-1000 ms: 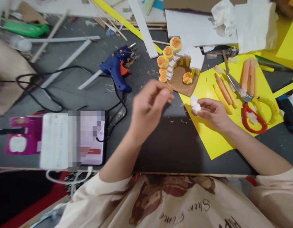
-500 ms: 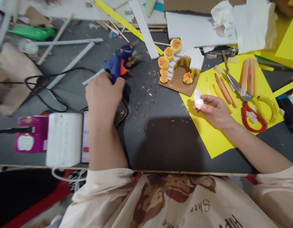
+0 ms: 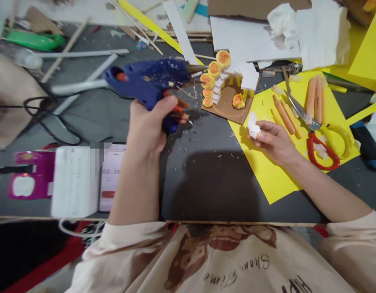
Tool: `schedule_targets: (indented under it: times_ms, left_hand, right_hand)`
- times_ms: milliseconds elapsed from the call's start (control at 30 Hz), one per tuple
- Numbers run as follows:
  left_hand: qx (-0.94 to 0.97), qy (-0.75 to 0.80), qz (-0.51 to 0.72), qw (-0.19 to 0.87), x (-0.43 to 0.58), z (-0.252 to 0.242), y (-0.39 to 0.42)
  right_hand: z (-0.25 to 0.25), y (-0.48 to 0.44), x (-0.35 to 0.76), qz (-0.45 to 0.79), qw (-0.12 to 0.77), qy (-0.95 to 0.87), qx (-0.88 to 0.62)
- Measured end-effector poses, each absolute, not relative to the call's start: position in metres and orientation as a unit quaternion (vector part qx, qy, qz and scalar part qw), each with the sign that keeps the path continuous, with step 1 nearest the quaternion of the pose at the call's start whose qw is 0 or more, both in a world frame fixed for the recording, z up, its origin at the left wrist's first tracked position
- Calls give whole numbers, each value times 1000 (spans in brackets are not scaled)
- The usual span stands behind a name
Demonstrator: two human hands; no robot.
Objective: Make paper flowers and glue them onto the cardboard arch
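Observation:
My left hand (image 3: 154,122) is wrapped round the handle of a blue hot glue gun (image 3: 151,77), fingers by its orange trigger. A glue stick (image 3: 81,86) sticks out of its rear, and its metal nozzle points right, close to a small cardboard model (image 3: 226,97). That model has white steps and several yellow-orange flower-like rounds (image 3: 208,81). My right hand (image 3: 274,140) pinches a small crumpled white piece (image 3: 254,129), perhaps paper or clay, over a yellow sheet (image 3: 267,179), right of the model.
Scissors (image 3: 311,142) and orange and yellow sticks (image 3: 283,114) lie on the yellow sheet. Crumpled tissue (image 3: 283,22) sits at the back right. On the left are a phone (image 3: 108,179), a white box-shaped device (image 3: 73,183), a magenta item (image 3: 29,175) and a black cable (image 3: 58,116).
My left hand has lifted the glue gun off the table and swung it so the nozzle points right towards the model. The right hand keeps its pinch on the white piece.

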State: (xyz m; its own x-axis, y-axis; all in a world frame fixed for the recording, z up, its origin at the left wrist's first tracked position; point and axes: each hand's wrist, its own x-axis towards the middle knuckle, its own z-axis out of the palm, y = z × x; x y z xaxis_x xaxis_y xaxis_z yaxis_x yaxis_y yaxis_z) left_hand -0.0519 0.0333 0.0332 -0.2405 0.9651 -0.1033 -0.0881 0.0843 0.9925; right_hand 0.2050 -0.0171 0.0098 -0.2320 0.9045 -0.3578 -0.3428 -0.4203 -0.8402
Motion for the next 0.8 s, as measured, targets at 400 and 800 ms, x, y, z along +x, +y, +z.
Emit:
schedule_targets:
  times_ms: [400,800]
  left_hand:
    - [526,529,366,557,-30,36,2]
    - [563,619,307,454,-29,39,-2]
  right_hand:
    - [11,-17,201,693,473,-342,-423]
    - [11,-19,201,680,471,-362,-430]
